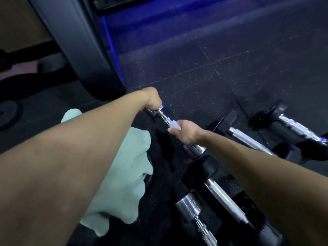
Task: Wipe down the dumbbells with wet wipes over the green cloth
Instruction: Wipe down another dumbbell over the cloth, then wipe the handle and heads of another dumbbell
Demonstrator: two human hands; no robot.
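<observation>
Steadying the dumbbell [164, 118] by its far end, the left hand [152, 100] grips while the right hand [184, 131] pinches what looks like a wet wipe [174, 126] around its handle, beside the green cloth [122, 167].

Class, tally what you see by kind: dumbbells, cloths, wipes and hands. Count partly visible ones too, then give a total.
Dumbbells: 5
Green cloth: 1
Wet wipe: 1
Hands, left hand and right hand: 2
Total: 9
</observation>
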